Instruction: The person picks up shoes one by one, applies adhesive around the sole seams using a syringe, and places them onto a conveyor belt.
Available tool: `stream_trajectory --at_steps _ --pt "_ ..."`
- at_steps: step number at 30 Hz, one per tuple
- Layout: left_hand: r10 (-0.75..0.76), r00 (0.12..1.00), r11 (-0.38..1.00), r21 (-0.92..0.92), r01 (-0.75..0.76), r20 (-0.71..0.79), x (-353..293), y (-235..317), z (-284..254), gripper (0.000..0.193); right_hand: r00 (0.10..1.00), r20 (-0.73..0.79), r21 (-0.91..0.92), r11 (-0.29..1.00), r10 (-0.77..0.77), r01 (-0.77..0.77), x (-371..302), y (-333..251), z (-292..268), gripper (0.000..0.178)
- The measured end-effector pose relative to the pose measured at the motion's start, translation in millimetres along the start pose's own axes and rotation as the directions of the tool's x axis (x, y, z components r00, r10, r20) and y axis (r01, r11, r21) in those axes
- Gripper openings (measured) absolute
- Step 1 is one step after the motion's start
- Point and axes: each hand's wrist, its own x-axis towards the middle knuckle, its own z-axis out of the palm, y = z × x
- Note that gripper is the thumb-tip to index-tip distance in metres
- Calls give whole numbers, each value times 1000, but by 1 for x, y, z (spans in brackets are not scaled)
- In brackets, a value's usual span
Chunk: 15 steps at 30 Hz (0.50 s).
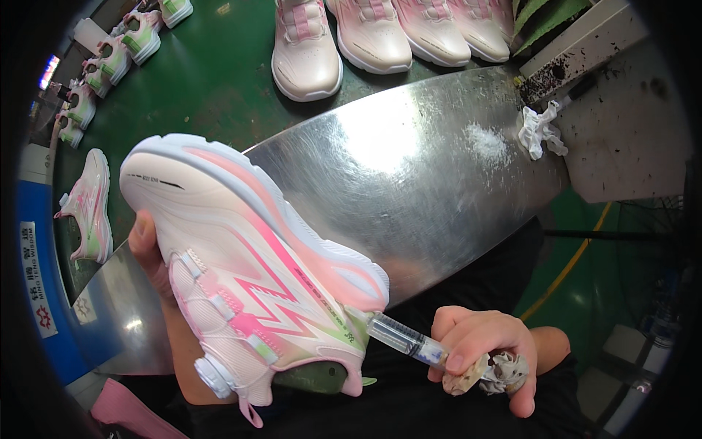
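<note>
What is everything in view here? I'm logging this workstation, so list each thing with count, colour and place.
Held shoe: one, pink and white with green trim, in the left hand at centre.
Syringe: one, clear, tip at the shoe's heel.
Crumpled wad: one, greyish, in the right hand.
Metal plate: one, silver, centre.
Shoes on belt: several, pale pink, top; more at left.
Rag: one, white, upper right.
Left hand: under the shoe.
Right hand: holding the syringe.
</note>
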Motion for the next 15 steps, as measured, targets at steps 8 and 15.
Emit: stream_trajectory --at_steps 8,15 --pt "-172 971 943 -258 211 166 5 3 15 58 999 -53 -21 1000 1 -2 -24 5 -2 72" --pt "-202 975 967 -136 214 96 -27 -5 11 58 992 -124 -37 999 -35 31 -31 14 -3 72"
